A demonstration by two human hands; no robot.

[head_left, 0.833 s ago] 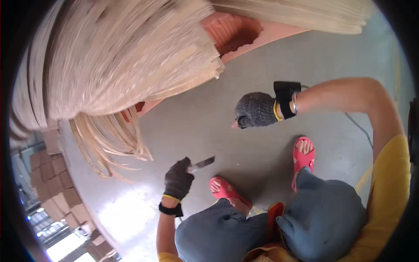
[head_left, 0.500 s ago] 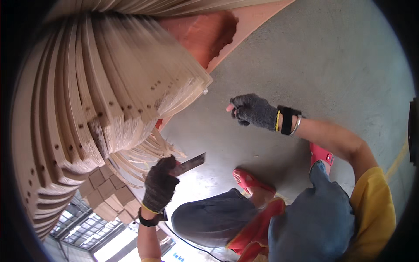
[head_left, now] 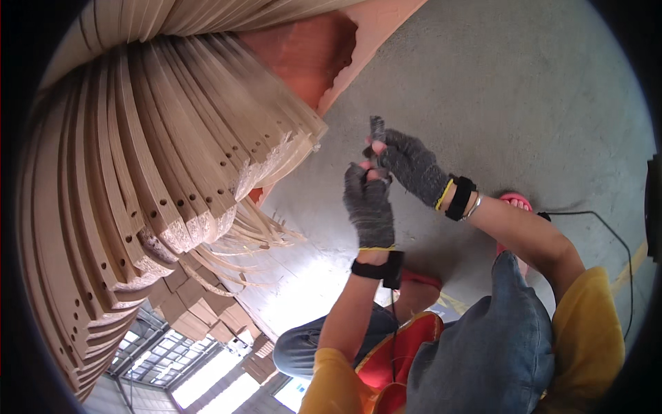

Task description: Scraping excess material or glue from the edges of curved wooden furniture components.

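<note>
My left hand (head_left: 370, 207) and my right hand (head_left: 414, 164), both in dark grey knitted gloves with bare fingertips, meet over the floor. Between their fingertips is a flat dark metal strip (head_left: 371, 154), mostly covered by the fingers. Left fingers are closed on its lower end. The right thumb and fingers pinch it from the other side. To the left of both hands, without contact, stands a big stack of curved wooden slats (head_left: 186, 145) with drilled holes and rough, splintery ends.
An orange-red panel (head_left: 303, 58) lies behind the slats. Thin wood offcuts (head_left: 258, 228) stick out below them. Stacked cardboard-coloured blocks (head_left: 200, 303) stand farther off. A black cable (head_left: 607, 231) runs along the grey concrete floor (head_left: 496, 90) at the right, near my red shoe (head_left: 516, 201).
My left hand has moved up and right with the metal strip, reaching my right hand. The right fingers, earlier curled apart from it, now close on the strip.
</note>
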